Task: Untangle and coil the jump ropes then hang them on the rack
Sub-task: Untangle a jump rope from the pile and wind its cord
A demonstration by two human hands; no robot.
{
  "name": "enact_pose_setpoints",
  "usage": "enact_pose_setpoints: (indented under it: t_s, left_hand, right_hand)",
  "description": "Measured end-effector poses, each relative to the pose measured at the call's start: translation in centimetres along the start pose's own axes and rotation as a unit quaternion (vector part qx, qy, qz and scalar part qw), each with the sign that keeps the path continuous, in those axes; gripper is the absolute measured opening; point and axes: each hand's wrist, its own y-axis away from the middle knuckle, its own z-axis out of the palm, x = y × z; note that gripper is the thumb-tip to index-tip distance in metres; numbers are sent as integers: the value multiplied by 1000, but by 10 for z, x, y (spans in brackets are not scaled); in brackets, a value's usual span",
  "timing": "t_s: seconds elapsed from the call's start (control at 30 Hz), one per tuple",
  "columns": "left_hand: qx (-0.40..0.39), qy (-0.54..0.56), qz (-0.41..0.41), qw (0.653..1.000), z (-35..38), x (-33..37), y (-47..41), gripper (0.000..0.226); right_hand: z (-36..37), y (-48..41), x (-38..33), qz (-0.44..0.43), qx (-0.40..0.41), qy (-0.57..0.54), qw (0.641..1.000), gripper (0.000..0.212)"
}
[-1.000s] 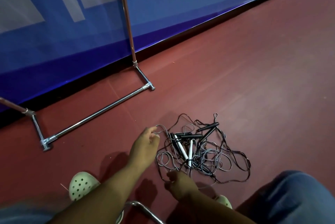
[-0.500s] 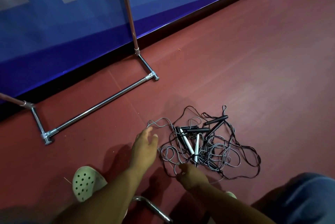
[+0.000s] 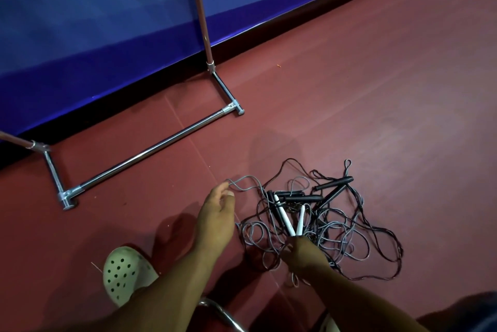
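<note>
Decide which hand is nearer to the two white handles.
Right. The right hand sits at the near ends of the white handles, seemingly touching them; the left hand is off to their left, pinching a grey rope loop.

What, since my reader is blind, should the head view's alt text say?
Two hands work a tangled pile of jump ropes on a red floor: the left hand pinches a grey cord, the right hand touches two white handles. A chrome rack stands behind.

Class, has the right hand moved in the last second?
Yes. The right hand moved away from the rack, reaching the white handles' near ends.
</note>
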Motion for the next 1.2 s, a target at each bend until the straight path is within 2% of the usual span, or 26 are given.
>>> enact_pose_setpoints:
  t_s: [0.07,0.13,0.3,0.43,0.53,0.67,0.73,0.8,0.93,1.0,1.07,1.1,1.17,1.2]
  left_hand:
    - [-7,12,-9,1000,8,0,-5,36]
    - [-7,24,-19,999,17,-2,-9,33]
    - [-48,41,-69,996,30,-16,-19,33]
    - [-60,76,-124,988,38,-35,-23,42]
    - [-68,90,-157,981,42,-43,-23,22]
    - [-93,86,-162,979,44,-50,-18,20]
    - [-103,84,-169,977,48,-54,-18,20]
    - [-108,79,-169,977,50,-57,-19,21]
    - [-109,67,-160,979,52,-60,-22,16]
    - [-113,61,-162,978,51,-65,-23,25]
    - [-114,47,-157,980,48,-59,-21,25]
    - [-114,35,-147,982,46,-55,-19,25]
    - [-116,15,-138,983,43,-47,-16,32]
    - [-118,5,-138,983,42,-46,-14,35]
  right_hand:
    - [-1,-12,-2,1,12,4,1000,53]
    - [-1,-25,-3,-7,14,17,1000,60]
    - [-12,-47,-14,-22,-3,67,998,59]
    - [-30,-62,-27,-43,99,107,988,43]
    - [-46,-80,-33,-32,50,162,985,41]
    - [-53,-104,-30,-24,-35,271,962,58]
    - [-51,-109,-27,-31,-39,310,950,52]
    - [-46,-111,-24,-63,-21,345,936,50]
    - [-35,-109,-27,-157,68,369,913,41]
    - [-33,-98,-33,-218,107,346,906,42]
    - [-31,-83,-44,-245,138,273,920,40]
    - [-26,-78,-47,-241,148,213,935,30]
    - [-17,-65,-62,-196,138,1,971,7]
    - [-12,-58,-72,-161,106,-155,969,15]
